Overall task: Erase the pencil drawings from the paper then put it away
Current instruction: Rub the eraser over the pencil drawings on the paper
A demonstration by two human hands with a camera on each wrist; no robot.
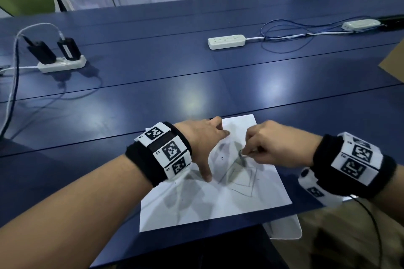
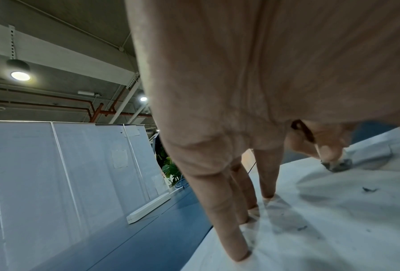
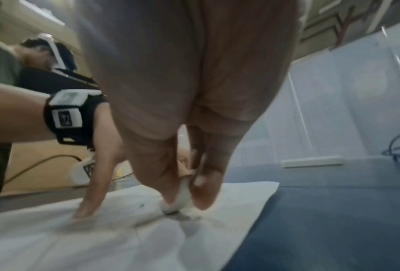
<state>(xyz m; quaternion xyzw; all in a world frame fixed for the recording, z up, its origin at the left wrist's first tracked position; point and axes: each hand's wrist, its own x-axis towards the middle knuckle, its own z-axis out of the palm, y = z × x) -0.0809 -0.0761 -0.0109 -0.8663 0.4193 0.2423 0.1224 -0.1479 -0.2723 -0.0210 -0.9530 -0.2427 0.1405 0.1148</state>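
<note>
A white sheet of paper (image 1: 269, 192) with faint pencil triangles (image 1: 242, 178) lies at the near edge of the blue table (image 1: 196, 67). My left hand (image 1: 203, 137) presses the sheet flat with spread straight fingers (image 2: 231, 232) and thumb. My right hand (image 1: 266, 144) pinches a small white eraser (image 1: 242, 154) whose grey tip touches the paper on the pencil lines. In the right wrist view the eraser (image 3: 179, 199) sits between thumb and forefinger on the paper (image 3: 101, 238). The left wrist view shows the dirty eraser tip (image 2: 338, 164) and dark crumbs on the paper (image 2: 333, 229).
Two white power strips lie farther back, one (image 1: 62, 64) at the left with black chargers plugged in, one (image 1: 226, 41) in the middle with blue cables. A brown cardboard edge (image 1: 393, 63) shows at the right. A white object (image 1: 286, 229) sits below the table edge.
</note>
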